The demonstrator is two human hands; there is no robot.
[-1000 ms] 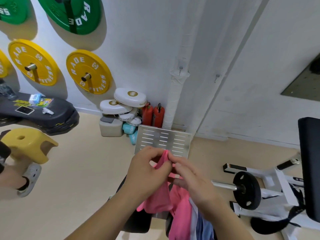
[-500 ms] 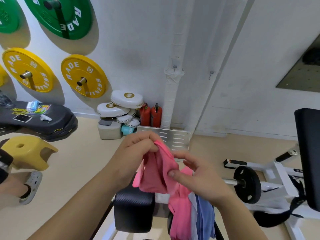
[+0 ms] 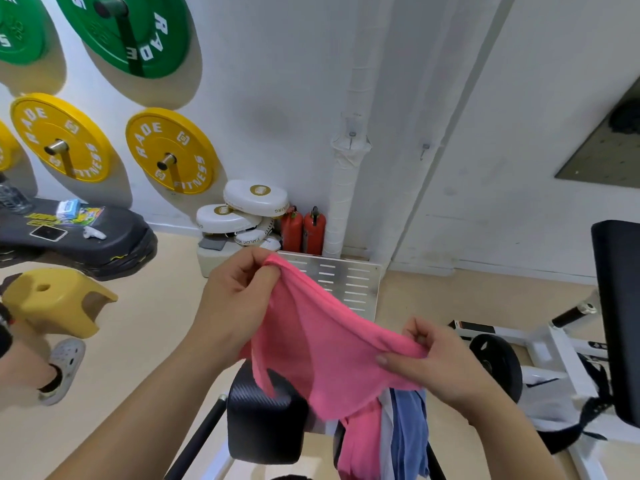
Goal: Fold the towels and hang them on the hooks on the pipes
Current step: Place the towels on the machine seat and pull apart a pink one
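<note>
We held a pink towel [image 3: 325, 344] stretched between our two hands, above a black padded roller [image 3: 265, 419] of a gym machine. Our left hand [image 3: 239, 299] was raised higher, its fingers [image 3: 258, 263] clenched around one bunched corner of the cloth. Our right hand [image 3: 440, 367] sat lower and to the right, its thumb and fingers pinching the opposite edge. Between the two grips the upper edge of the towel sagged in a shallow curve, and the rest of the cloth hung down in loose folds in front of the roller.

Below the right hand, more cloth hung from the machine: another pink piece [image 3: 360, 441], a blue towel [image 3: 410, 431] just beside it, and a pale strip between them. What they hung from we could not tell.

Behind the towel a perforated metal plate [image 3: 349, 282] leaned near the base of the wall. A white wrapped pipe [image 3: 349, 161] rose up the wall, with a small hook [image 3: 352, 137] on it, and a second hook [image 3: 424, 149] sat on the neighbouring pipe to the right; both hooks were bare. Two red fire extinguishers [image 3: 304, 230] stood beside the pipe's foot, next to stacked white pads [image 3: 242, 211]. Yellow weight plates [image 3: 171, 150] and green ones hung on the wall to the left, and a yellow stool [image 3: 55, 303] stood on the floor.
</note>
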